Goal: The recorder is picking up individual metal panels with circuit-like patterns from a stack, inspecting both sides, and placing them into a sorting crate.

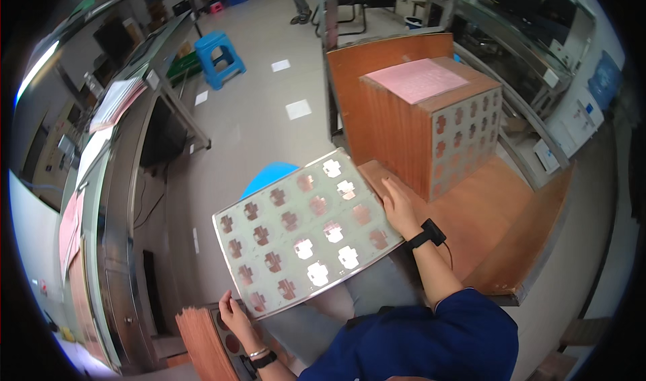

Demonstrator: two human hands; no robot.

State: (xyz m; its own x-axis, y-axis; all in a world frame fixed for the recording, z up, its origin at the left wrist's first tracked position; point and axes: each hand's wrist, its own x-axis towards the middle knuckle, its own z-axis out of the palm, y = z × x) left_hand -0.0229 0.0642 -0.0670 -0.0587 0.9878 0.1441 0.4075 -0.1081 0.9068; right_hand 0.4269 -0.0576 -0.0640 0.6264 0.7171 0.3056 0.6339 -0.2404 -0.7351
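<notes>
A pale grey-green panel [299,230] with rows of coppery, cross-like patches, like a circuit board panel, is tilted over my lap. Some patches shine brightly with reflected light. At its right edge, my right hand [399,209] holds it, fingers along the rim and a black strap on the wrist. My left hand [237,324] grips near the lower left corner, its fingertips partly hidden by the edge. Close to my left hand stands a stack of reddish-brown boards [195,340], cut off by my arm and the view's lower part.
To the right, a wooden-floored cart [484,213] carries a thick brown stack [404,129] topped with a pink sheet [418,80]. A metal workbench [111,246] runs along the left. A blue stool [219,58] stands beyond, and another blue seat [269,176] shows behind the panel.
</notes>
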